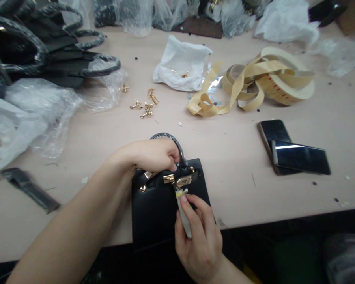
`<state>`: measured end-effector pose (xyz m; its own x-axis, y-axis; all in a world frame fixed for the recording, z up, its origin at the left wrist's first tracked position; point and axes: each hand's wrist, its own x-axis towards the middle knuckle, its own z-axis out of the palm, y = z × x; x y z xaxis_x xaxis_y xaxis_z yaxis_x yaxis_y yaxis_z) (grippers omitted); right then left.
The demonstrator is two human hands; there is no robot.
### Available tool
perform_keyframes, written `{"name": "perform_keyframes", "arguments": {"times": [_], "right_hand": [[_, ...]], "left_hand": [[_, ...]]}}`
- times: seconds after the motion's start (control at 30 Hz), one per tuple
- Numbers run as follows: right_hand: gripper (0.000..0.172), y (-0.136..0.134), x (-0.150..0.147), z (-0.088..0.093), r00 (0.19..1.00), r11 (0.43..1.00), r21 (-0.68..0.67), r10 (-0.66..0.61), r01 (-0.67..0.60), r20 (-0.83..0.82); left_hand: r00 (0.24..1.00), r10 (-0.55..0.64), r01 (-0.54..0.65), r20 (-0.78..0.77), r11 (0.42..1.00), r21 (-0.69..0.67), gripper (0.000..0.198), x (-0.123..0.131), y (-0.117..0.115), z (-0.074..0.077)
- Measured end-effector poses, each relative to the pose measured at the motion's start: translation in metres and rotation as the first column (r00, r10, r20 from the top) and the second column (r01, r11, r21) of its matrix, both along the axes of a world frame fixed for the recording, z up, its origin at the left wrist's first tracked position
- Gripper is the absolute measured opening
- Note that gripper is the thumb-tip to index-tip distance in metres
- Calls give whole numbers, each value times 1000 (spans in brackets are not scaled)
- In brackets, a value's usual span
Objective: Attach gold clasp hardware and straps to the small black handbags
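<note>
A small black handbag with gold fittings lies at the table's front edge, its lower part reaching past it. My left hand reaches over the bag's top, under the plastic-wrapped handle; its curled fingers grip the upper edge and are partly hidden. My right hand is closed around the pale handle of a small hand tool with yellow wrapping near its tip. That tip meets the bag front just below the gold turn-lock, beside a gold strap plate. The tip's shape is too small to tell.
Several loose gold fittings lie beyond the bag, near a white pouch. Tangled tan tape and two stacked phones are to the right. Wrapped black bags, plastic and a black strap piece are at left.
</note>
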<state>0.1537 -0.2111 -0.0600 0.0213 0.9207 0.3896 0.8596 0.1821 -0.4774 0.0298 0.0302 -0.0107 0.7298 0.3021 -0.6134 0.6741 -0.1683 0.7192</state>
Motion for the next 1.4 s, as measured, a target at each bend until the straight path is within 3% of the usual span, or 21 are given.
{"name": "perform_keyframes", "arguments": {"times": [0.4, 0.53, 0.63, 0.73, 0.77, 0.83, 0.93, 1.0, 1.1, 1.2, 1.4], "right_hand": [[45, 4, 0, 0, 999, 1000, 14, 27, -28, 18], [46, 0, 3, 9, 996, 998, -17, 63, -64, -69], [43, 2, 25, 19, 992, 995, 39, 93, -90, -85], [43, 21, 65, 21, 995, 983, 169, -80, 68, 64], [42, 30, 78, 20, 983, 976, 172, -150, 130, 108], [38, 46, 97, 17, 967, 982, 102, -174, 157, 187], [33, 54, 93, 20, 962, 994, 57, -106, 95, 251], [36, 49, 74, 26, 975, 997, 61, 34, -49, 221], [47, 44, 44, 31, 948, 962, -55, 273, -267, 163], [50, 49, 32, 27, 948, 953, -137, 287, -269, 137], [38, 56, 38, 19, 927, 930, -82, 365, -359, 89]], "left_hand": [[1000, -26, 26, -3, 999, 18, 12, 0, 0, 2], [1000, -9, 9, -5, 1000, 6, 8, 1, 0, -1], [998, 48, -50, -42, 998, -40, 12, 1, 0, -4], [995, 78, -80, -55, 996, -50, 11, 1, -1, -4], [996, 79, -82, -50, 995, -52, 10, 1, -1, -3], [996, 80, -83, -42, 995, -55, 9, 1, -1, -2], [996, 80, -82, -42, 995, -54, 10, 2, -1, -2], [997, 70, -72, -28, 997, -43, 10, 2, -1, -3], [999, 53, -53, -2, 998, -31, 8, 1, -1, -3], [999, 45, -45, -1, 998, -34, 8, 0, -1, -1], [1000, 26, -27, -11, 998, -61, 7, 0, 1, 2]]}}
